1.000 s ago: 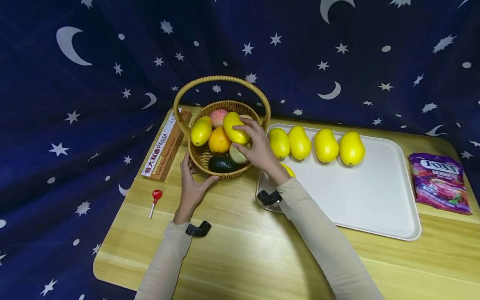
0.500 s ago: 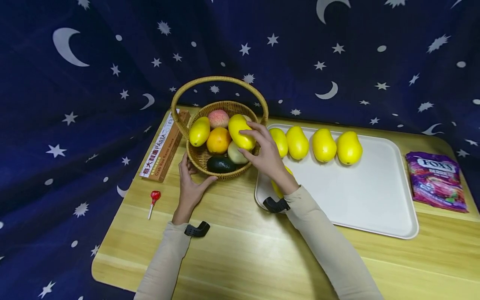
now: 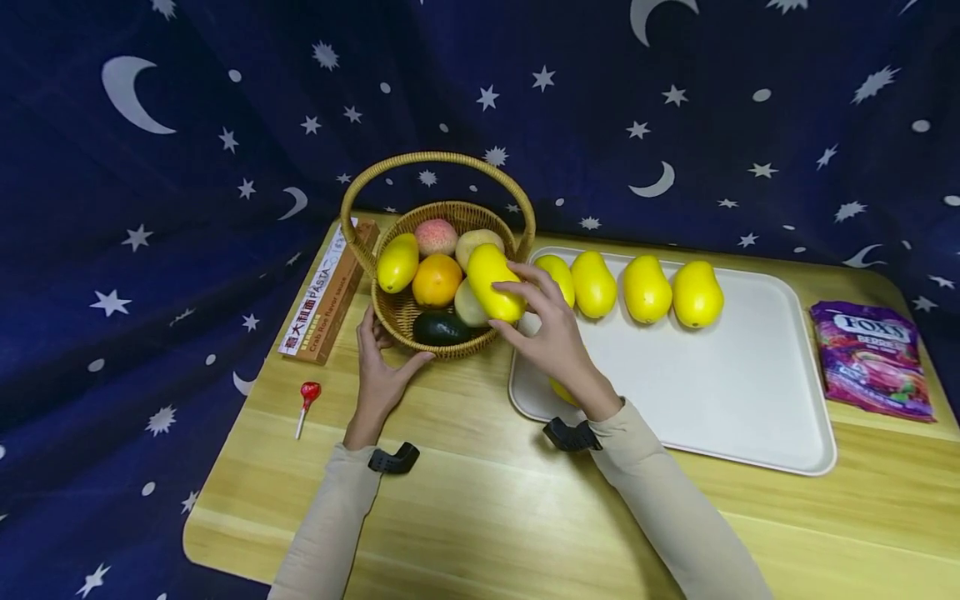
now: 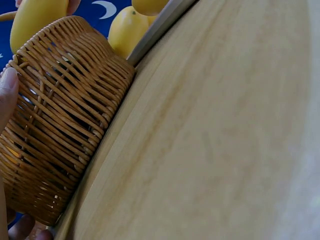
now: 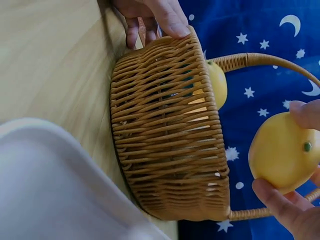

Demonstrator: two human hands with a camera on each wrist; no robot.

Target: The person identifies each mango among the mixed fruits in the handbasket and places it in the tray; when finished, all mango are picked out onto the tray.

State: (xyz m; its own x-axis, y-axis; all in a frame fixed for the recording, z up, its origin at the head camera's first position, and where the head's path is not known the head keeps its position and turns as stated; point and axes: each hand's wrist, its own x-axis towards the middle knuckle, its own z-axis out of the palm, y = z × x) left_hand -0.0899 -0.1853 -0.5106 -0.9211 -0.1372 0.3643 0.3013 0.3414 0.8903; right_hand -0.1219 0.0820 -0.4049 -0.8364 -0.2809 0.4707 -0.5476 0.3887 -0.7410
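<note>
My right hand (image 3: pixel 555 337) pinches a yellow mango (image 3: pixel 489 277) between thumb and fingers, above the right rim of a wicker basket (image 3: pixel 405 313). In the right wrist view the held mango (image 5: pixel 280 150) shows a green stem spot and is apart from the basket wall (image 5: pixel 170 135). My left hand (image 3: pixel 380 379) grips the basket's near left side, thumb at the rim and fingers round the wall. Inside the basket lie another mango (image 3: pixel 398 263), a peach (image 3: pixel 437 237), an orange fruit (image 3: pixel 437 281), a dark green avocado (image 3: pixel 442 328) and two pale round fruits (image 3: pixel 478 242).
A white tray (image 3: pixel 720 392) to the right bears several mangoes (image 3: pixel 648 288), one partly hidden under my right wrist. A purple candy bag (image 3: pixel 873 358) lies beyond it. Left of the basket are a pasta box (image 3: pixel 330 292) and a red lollipop (image 3: pixel 309 392). The basket's tall handle (image 3: pixel 438 157) arches overhead.
My right hand has moved the mango right and toward me, from over the basket's middle to its right rim, uncovering a pale fruit. My left hand stays on the basket.
</note>
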